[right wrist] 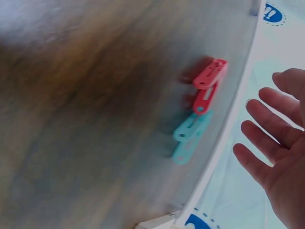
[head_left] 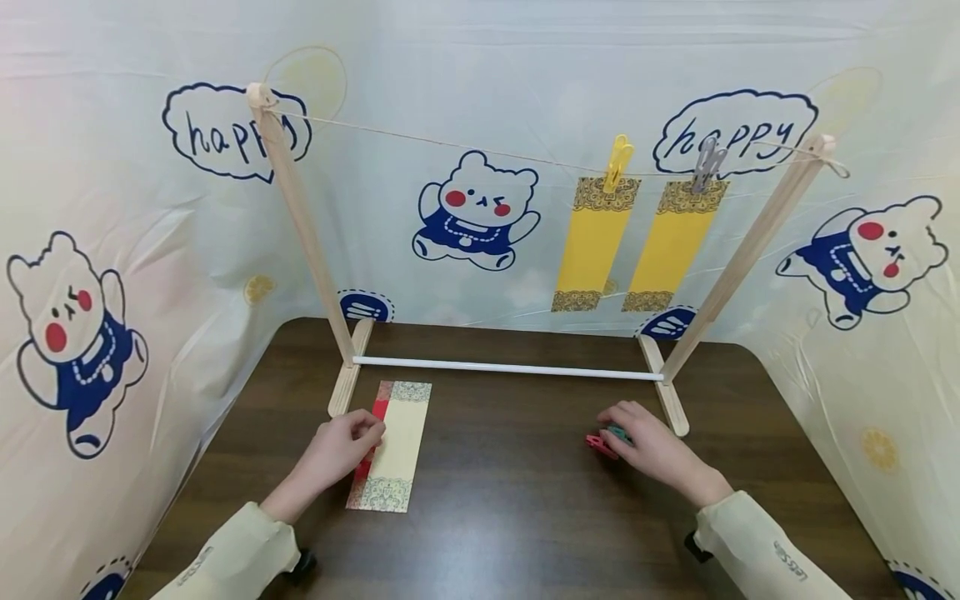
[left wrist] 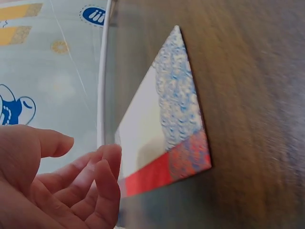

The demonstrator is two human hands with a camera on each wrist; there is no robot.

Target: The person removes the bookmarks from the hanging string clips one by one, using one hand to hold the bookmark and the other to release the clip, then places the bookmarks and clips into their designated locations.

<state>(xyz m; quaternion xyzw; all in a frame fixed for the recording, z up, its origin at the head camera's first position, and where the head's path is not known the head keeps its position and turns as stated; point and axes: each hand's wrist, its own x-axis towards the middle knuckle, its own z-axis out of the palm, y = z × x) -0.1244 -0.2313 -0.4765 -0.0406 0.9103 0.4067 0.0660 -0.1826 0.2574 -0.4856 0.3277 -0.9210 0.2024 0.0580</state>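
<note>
On the left of the table, a cream card (head_left: 401,442) with patterned ends overlaps a red card (head_left: 363,471), whose left strip shows. My left hand (head_left: 345,446) hovers at their left edge, fingers loosely bent. In the left wrist view a gap shows between thumb and fingers, with nothing held. A red clothespin (right wrist: 207,86) and a teal clothespin (right wrist: 190,136) lie end to end on the table. Over them is my right hand (head_left: 652,446), partly hiding them in the head view. Its fingers (right wrist: 267,138) are spread and hold nothing in the right wrist view.
Behind the hands stands a wooden frame with a left post (head_left: 300,217), a right post (head_left: 750,250) and a white bottom bar (head_left: 502,367). A yellow clothespin (head_left: 618,162) and a grey clothespin (head_left: 707,165) hold two yellow cards (head_left: 592,246) on its string (head_left: 435,141).
</note>
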